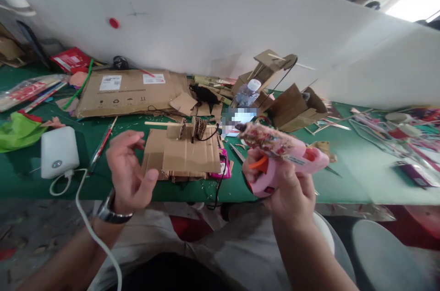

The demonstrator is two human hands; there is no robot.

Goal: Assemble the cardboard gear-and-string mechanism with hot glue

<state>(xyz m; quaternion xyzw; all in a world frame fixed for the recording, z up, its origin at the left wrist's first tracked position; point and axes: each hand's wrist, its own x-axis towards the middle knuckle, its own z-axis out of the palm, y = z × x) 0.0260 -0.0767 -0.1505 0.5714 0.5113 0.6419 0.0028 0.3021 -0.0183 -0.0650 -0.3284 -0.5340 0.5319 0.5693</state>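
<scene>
Lying at the far left of the green table (pixel 371 181) are a plastic-wrapped pack (pixel 30 91) and, nearer the person, a crumpled green bag (pixel 19 133). Just beside the bag sits a white power bank (pixel 59 151), with a white cable (pixel 87 222) plugged into its near end and trailing over the table edge past the left forearm. Farther back, a flat cardboard carton (pixel 132 94) with printed handling symbols lies close to the wall. The left hand (pixel 129 172), with a wristwatch (pixel 115 208) at its wrist, is raised with its palm turned inward, fingers loosely bent and thumb spread away from them. Just right of it, a cardboard base (pixel 190 151) lies near the table's front edge; above its back part a wooden stick (pixel 160 123) runs sideways through upright corrugated cardboard pieces (pixel 200 128). A magenta packet (pixel 223 167) shows at the base's right side, and a clear bottle (pixel 245 94) leans behind. The right hand (pixel 292 190) grips a pink hot glue gun (pixel 275 146), fingers around the handle and at its orange trigger (pixel 260 163), nozzle pointing left. Beyond it stands an open cardboard box (pixel 297 107); farther right lies a purple box (pixel 415 174).
</scene>
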